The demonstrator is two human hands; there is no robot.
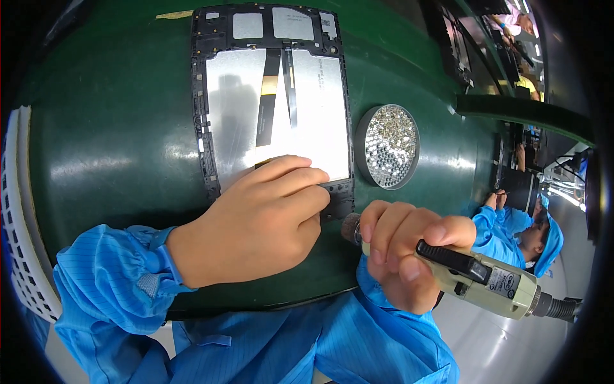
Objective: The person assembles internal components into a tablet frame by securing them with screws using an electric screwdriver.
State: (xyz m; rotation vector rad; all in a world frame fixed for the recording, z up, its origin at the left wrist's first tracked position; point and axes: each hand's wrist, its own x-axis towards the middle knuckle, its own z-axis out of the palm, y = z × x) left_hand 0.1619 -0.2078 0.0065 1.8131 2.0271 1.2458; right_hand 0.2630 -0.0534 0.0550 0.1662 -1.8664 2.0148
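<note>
A black tablet frame [268, 25] with a silver metal back plate lies on the green work surface. Across its lower part, my left hand [262, 217] grips it with bent fingers pressed together; the thumb is hidden. Dark ribbon cables [268, 96], one with a gold band, run down the middle of the plate. My right hand [409, 249] is wrapped round a beige electric screwdriver [511, 285] with a black lever. The tool is tilted nearly flat, its front end near the frame's lower right corner. Right of the frame stands a round dish [363, 150] holding many tiny metal screws.
A white slotted plastic rack [25, 211] stands along the left edge. At upper right, a dark curved bar [531, 112] crosses the view. Beyond the table's right side, a person in blue [511, 233] and other people work. A black cord leaves the screwdriver's rear.
</note>
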